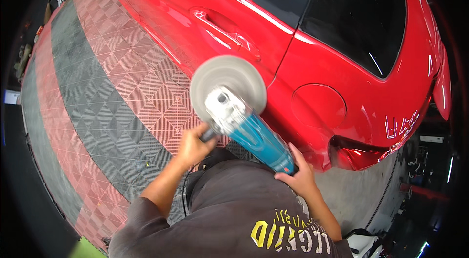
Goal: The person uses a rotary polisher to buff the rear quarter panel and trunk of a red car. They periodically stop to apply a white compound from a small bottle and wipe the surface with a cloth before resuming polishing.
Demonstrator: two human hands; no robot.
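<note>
A teal rotary polisher [259, 141] with a silver head is held in both hands in front of my body. Its round grey-white pad [228, 70] looks blurred and overlaps the rear side of a red car [273, 23]; whether it touches the paint I cannot tell. My left hand [194, 144] is wrapped round the dark side handle [209, 135] near the head. My right hand [299, 172] grips the rear end of the teal body, fingers partly hidden behind it. Beyond the pad is the red door handle [220, 29].
Red and dark grey ridged tiles [146, 87] cover the floor at the left. A dark cord [185, 189] runs down beside my left arm. The round fuel flap [320, 105] and tail light [359, 153] are on the car to the right.
</note>
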